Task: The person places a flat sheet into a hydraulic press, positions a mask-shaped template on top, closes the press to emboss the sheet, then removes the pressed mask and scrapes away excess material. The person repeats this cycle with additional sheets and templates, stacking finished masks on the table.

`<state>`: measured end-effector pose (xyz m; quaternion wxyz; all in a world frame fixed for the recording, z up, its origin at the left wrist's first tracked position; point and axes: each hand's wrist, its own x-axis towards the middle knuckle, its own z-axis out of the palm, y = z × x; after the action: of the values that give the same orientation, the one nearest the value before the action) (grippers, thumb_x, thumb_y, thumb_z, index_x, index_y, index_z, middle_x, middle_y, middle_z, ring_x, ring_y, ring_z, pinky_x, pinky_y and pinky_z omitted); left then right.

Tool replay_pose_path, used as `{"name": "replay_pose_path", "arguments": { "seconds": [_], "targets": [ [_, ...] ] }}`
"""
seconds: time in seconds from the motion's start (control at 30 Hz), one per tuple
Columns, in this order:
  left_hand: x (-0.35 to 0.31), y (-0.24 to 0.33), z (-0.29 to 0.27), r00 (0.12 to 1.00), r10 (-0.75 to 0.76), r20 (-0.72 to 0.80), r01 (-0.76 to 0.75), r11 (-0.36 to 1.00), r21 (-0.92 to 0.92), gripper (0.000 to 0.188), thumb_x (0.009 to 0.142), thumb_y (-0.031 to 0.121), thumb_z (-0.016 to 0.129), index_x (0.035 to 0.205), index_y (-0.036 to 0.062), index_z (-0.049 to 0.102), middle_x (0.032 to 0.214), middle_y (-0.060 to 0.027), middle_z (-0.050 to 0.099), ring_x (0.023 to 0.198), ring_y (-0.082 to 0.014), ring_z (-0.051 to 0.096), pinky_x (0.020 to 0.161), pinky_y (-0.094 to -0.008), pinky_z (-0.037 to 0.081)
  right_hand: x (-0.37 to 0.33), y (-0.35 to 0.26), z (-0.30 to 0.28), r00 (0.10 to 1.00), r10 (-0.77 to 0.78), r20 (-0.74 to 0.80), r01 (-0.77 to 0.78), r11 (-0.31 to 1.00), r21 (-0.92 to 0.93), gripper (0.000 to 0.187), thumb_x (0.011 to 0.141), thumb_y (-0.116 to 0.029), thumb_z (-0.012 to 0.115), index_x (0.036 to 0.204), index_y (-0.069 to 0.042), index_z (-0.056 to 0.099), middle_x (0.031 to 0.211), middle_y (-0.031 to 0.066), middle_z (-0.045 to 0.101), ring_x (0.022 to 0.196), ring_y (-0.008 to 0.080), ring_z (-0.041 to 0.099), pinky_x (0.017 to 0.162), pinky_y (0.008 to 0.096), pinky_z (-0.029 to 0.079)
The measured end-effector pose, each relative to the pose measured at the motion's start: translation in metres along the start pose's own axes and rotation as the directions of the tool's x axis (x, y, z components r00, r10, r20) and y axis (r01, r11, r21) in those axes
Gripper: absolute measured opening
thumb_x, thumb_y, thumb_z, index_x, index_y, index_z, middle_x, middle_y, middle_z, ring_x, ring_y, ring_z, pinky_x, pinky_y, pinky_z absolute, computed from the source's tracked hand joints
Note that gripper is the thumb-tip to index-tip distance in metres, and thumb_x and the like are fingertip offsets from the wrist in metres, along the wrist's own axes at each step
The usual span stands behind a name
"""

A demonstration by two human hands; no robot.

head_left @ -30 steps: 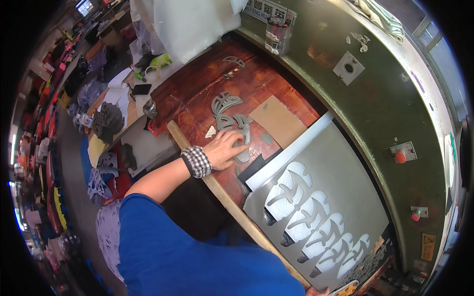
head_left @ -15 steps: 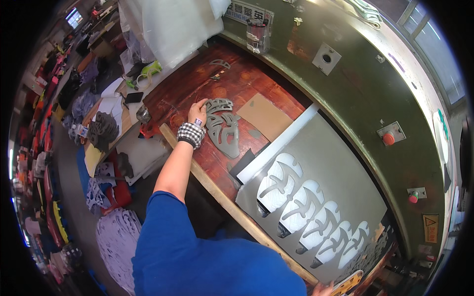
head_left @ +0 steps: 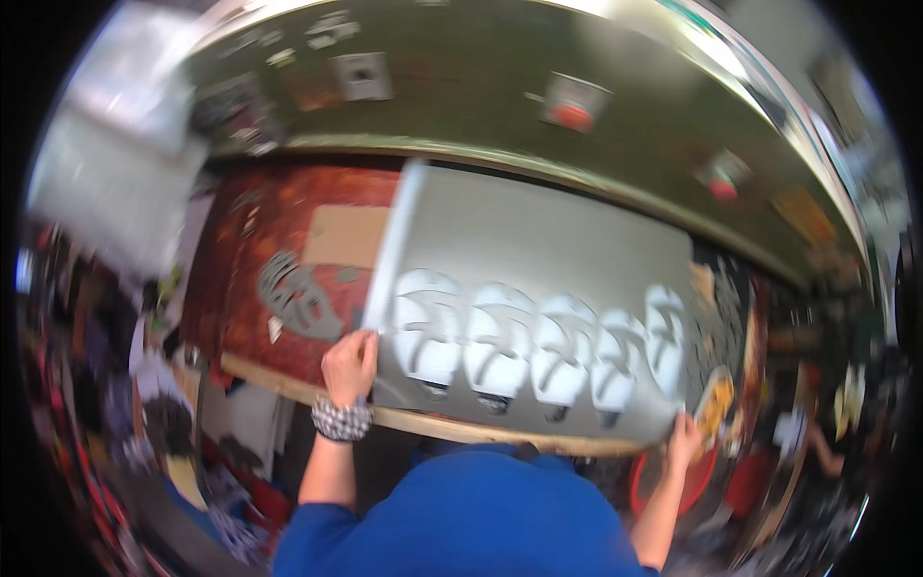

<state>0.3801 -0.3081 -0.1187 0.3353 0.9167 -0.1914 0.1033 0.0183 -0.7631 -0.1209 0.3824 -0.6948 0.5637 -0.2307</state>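
A broad grey sheet (head_left: 558, 226) lies in front of me, with a row of several curved cut-outs along its near side. White shows through these openings, with dark patches at their near ends. My left hand (head_left: 350, 367), a checked band around its wrist, is closed at the sheet's near left corner, beside a white strip (head_left: 392, 245). The near right corner is pinched in my right hand (head_left: 685, 439). Left of the sheet, grey cut pieces (head_left: 310, 313) with curved openings lie on the red-brown wooden table (head_left: 216, 279). Motion blurs the view.
A brown cardboard piece (head_left: 344, 236) lies behind the cut pieces. Beyond the table stands a green machine beam (head_left: 461, 87) with red buttons. A yellow tool (head_left: 714, 409) and grey scraps (head_left: 726, 313) are at the right. A red tub (head_left: 697, 486) stands below the wooden edge.
My left hand has left the grey cut pieces and moved right to the sheet's near left corner. My right hand now grips the near right corner. The view has turned right.
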Motion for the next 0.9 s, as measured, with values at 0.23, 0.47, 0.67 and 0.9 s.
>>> {"name": "replay_pose_path", "arguments": {
  "seconds": [0.23, 0.47, 0.67, 0.9],
  "targets": [
    [0.0, 0.012, -0.008, 0.943, -0.213, 0.257, 0.188, 0.975, 0.118, 0.023, 0.089, 0.019, 0.063, 0.097, -0.0022, 0.06, 0.066, -0.0189, 0.057, 0.062, -0.0302, 0.061, 0.058, -0.039, 0.045, -0.033, -0.043, -0.056, 0.92, -0.046, 0.39, -0.077, 0.953, 0.294, 0.023, 0.091, -0.01, 0.064, 0.07, -0.006, 0.054, 0.067, -0.0081, 0.051, 0.061, -0.0003, 0.039, 0.054, 0.0189, 0.03],
    [-0.003, 0.0, -0.076, 0.374, -0.233, 0.898, 0.562, 0.827, -0.02, 0.016, 0.087, 0.013, 0.069, 0.095, -0.0005, 0.065, 0.075, -0.0021, 0.064, 0.06, -0.0086, 0.059, 0.051, -0.0241, 0.054, -0.063, -0.007, -0.098, 0.894, 0.15, 0.422, -0.095, 0.984, -0.148, 0.024, 0.087, -0.016, 0.07, 0.07, -0.002, 0.062, 0.056, -0.0036, 0.052, 0.052, 0.0019, 0.048, 0.047, 0.021, 0.036],
    [0.058, -0.012, 0.028, 0.95, -0.176, 0.257, 0.192, 0.981, -0.037, 0.043, 0.095, 0.03, 0.058, 0.118, -0.0062, 0.058, 0.082, -0.0097, 0.065, 0.079, -0.0189, 0.063, 0.072, -0.0289, 0.049, 0.0, 0.032, -0.069, 0.905, -0.397, -0.153, 0.233, 0.764, -0.601, 0.066, 0.07, -0.021, 0.08, 0.128, -0.004, 0.052, 0.126, 0.025, 0.048, 0.116, 0.0418, 0.046, 0.097, 0.0464, 0.041],
    [0.063, -0.068, 0.064, 0.957, -0.283, -0.059, 0.257, 0.927, -0.273, 0.024, 0.097, 0.018, 0.055, 0.109, 0.0, 0.066, 0.098, -0.0066, 0.069, 0.087, -0.0137, 0.062, 0.08, -0.028, 0.05, 0.052, 0.066, -0.074, 0.881, -0.471, -0.033, 0.388, 0.763, -0.517, 0.093, 0.057, -0.023, 0.086, 0.138, -0.006, 0.044, 0.129, 0.0297, 0.041, 0.119, 0.0468, 0.041, 0.102, 0.0488, 0.038]
  ]
}}
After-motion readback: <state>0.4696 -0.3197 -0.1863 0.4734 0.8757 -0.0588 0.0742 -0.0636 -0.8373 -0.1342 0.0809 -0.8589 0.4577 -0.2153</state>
